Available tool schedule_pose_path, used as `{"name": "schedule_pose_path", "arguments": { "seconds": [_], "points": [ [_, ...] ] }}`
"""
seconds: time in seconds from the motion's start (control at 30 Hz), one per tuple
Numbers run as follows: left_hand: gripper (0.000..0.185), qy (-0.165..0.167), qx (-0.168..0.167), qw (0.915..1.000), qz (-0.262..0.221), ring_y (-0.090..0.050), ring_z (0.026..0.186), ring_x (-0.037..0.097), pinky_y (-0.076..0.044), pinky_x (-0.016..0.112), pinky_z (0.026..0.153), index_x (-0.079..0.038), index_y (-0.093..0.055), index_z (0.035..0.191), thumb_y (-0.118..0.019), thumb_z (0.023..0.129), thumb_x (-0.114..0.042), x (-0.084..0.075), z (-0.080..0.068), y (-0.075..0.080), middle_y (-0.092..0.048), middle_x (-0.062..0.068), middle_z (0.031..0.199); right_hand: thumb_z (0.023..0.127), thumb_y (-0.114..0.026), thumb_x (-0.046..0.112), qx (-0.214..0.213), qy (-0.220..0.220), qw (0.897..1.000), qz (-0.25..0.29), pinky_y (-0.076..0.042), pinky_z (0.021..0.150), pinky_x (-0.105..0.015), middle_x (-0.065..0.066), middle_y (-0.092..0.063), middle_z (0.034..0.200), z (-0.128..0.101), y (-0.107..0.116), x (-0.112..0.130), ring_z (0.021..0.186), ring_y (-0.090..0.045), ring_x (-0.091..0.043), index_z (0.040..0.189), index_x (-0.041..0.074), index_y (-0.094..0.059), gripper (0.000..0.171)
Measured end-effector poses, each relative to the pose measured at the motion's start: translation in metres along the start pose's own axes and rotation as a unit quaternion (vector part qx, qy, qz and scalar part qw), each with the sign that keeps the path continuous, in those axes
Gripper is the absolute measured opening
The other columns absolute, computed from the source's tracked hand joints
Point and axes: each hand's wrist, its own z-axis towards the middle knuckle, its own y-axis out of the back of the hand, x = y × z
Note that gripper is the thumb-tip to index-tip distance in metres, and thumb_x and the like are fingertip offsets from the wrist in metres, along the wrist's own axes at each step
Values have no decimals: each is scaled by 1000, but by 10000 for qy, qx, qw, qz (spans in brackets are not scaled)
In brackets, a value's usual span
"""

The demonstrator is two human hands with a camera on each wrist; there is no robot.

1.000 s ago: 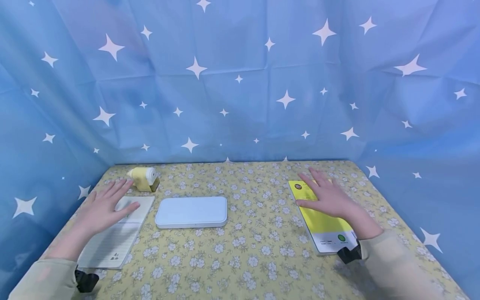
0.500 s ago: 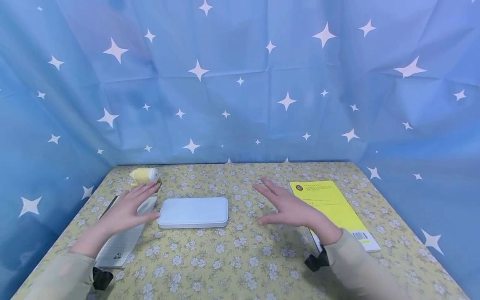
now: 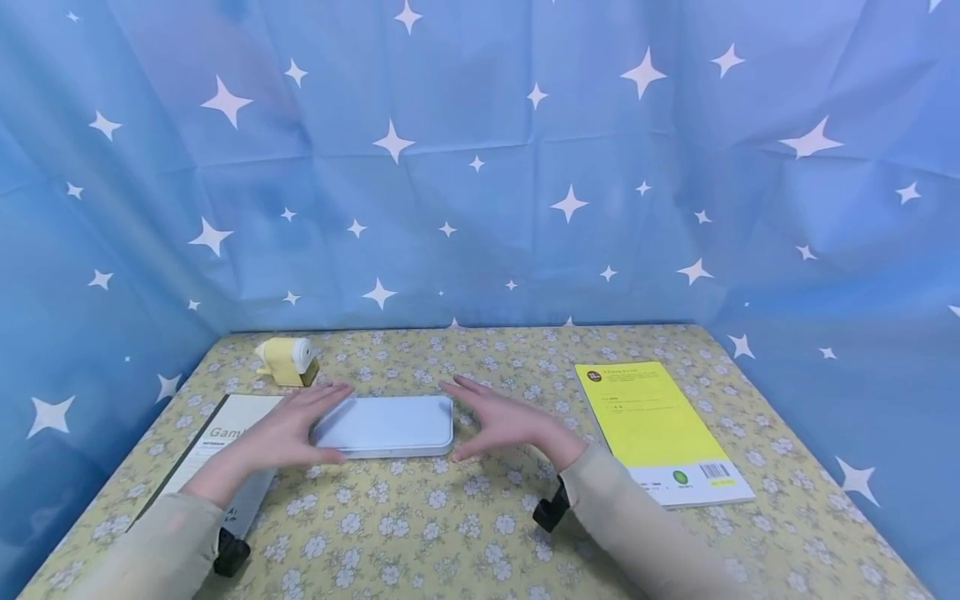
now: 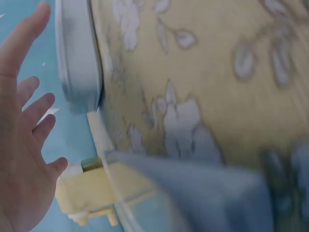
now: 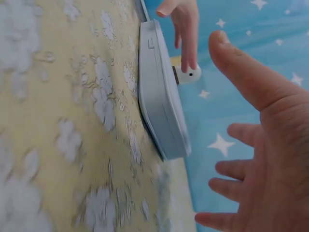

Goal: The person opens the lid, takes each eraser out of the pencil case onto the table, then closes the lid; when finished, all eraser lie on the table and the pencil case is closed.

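A flat white case (image 3: 390, 423) with rounded corners lies left of the middle of the flowered table. My left hand (image 3: 288, 429) is at its left end, thumb in front and fingers towards the back, overlapping the case in the head view. At the right end my right hand (image 3: 502, 419) faces it, thumb and fingers spread around the corner region. Seen from the right wrist, the case (image 5: 161, 92) shows a small latch on its side, and a gap separates it from the right hand (image 5: 265, 159). Neither hand is curled round anything.
A lined notebook (image 3: 225, 425) lies under my left forearm, partly hidden. Behind it stands a small yellow-and-white animal-shaped object (image 3: 287, 361) with a dark eye. A yellow book (image 3: 652, 417) lies to the right. A blue starred curtain (image 3: 480, 167) encloses the table's back and sides.
Both hands have moved inward: the left from over the notebook to the case's left end, the right from over the yellow book to its right end. The case stays in place.
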Motion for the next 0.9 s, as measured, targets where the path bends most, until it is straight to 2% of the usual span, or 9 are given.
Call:
{"name": "schedule_pose_path", "arguments": {
  "seconds": [0.23, 0.47, 0.67, 0.9],
  "points": [
    [104, -76, 191, 9998, 0, -33, 136, 44, -19, 67, 105, -7, -40, 148, -75, 70, -65, -3, 9, -5, -42, 17, 148, 79, -77, 49, 81, -41, 9999, 93, -21, 112, -54, -14, -6, 161, 23, -6, 3, 147, -9, -30, 157, 21, -17, 103],
    [105, -111, 260, 9996, 34, -36, 135, 43, -21, 69, 103, -7, -43, 147, -75, 67, -68, -1, 17, -9, -44, 15, 147, 78, -80, 43, 77, -24, 9997, 244, -19, 112, -54, -15, -9, 161, 37, -14, 7, 147, -9, -31, 156, 16, -24, 99],
    [98, -290, 249, 9993, 45, -41, 131, 41, -24, 69, 101, -8, -47, 144, -79, 66, -57, -3, 24, -11, -47, 13, 144, 79, -80, 38, 73, -80, 9995, 290, -21, 112, -54, -18, -13, 160, 39, -20, 9, 145, -14, -34, 154, 14, -29, 93],
    [93, -167, 424, 9989, 80, -41, 131, 40, -21, 71, 101, -10, -47, 145, -80, 66, -48, -5, 28, -14, -46, 12, 146, 79, -80, 38, 21, -161, 9998, 146, -24, 111, -51, -14, -18, 159, 37, -23, 9, 145, -18, -33, 153, 15, -33, 91]
  ]
}}
